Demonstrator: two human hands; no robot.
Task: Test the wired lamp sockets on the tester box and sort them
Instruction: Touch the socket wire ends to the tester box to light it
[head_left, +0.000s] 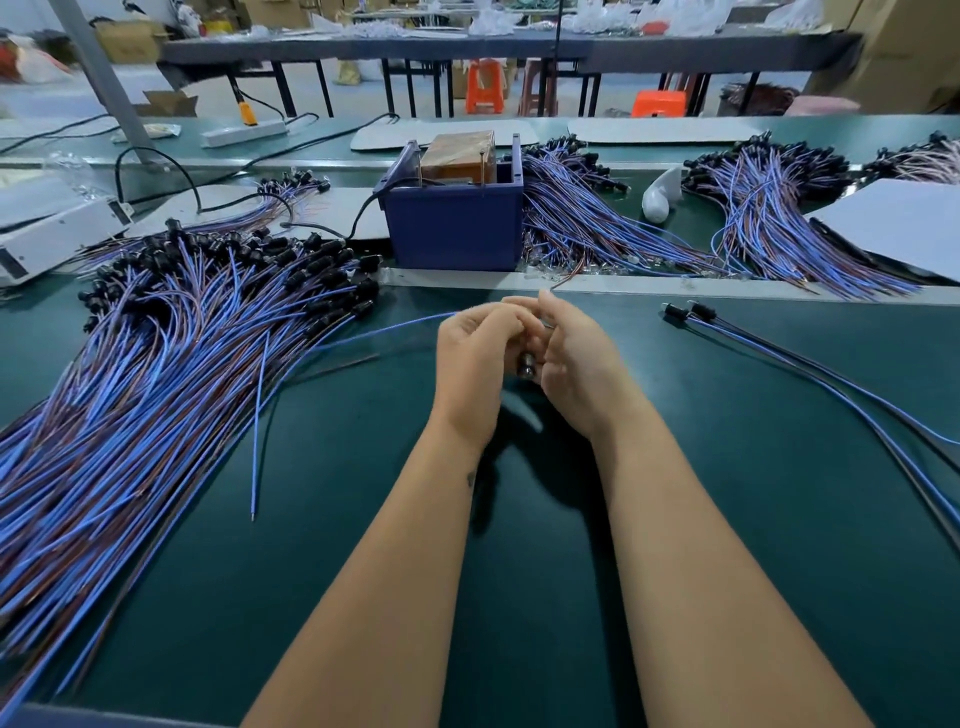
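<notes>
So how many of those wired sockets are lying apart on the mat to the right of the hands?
2 wired sockets, side by side right of the hands, black heads toward the blue box. None looks hidden there.

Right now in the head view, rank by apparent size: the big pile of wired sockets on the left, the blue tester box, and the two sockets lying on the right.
1. Big pile of wired sockets, though nearness inflates it.
2. Blue tester box, farther back.
3. Two sockets, with wires running off frame.
</notes>
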